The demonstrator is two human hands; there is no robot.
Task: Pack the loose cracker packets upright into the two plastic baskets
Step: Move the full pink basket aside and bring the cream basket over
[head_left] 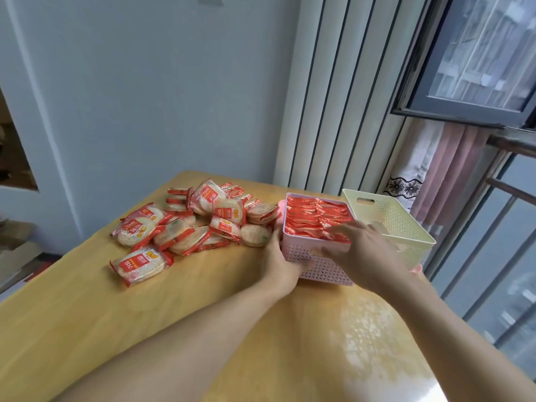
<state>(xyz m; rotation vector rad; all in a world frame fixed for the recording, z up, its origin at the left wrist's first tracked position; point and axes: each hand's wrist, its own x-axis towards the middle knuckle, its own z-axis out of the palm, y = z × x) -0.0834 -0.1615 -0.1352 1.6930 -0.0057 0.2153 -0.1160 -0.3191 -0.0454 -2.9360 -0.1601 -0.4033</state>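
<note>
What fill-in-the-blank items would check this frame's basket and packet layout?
1. The pink basket is ____ with upright packets.
2. The cream basket holds ____ packets.
3. The loose packets lie to the ____ of the pink basket.
4. The left hand and right hand touch the ____ basket.
Missing: full; no; left; pink

pink plastic basket (316,261): pale pink, walls with a pattern of small cut-out holes.
upright packets in the pink basket (316,217): shiny red-orange tops.
cream plastic basket (406,224), at 3 o'clock of the pink one: pale yellow-cream, dotted hole pattern.
loose cracker packets (185,224), at 9 o'clock: clear wrap, red-orange ends and labels, pale beige crackers.
wooden table (87,329): light yellow-brown.
wall (145,82): pale blue-grey.
curtain (452,169): dusty pink, with a white part bearing black lace pattern.
</note>
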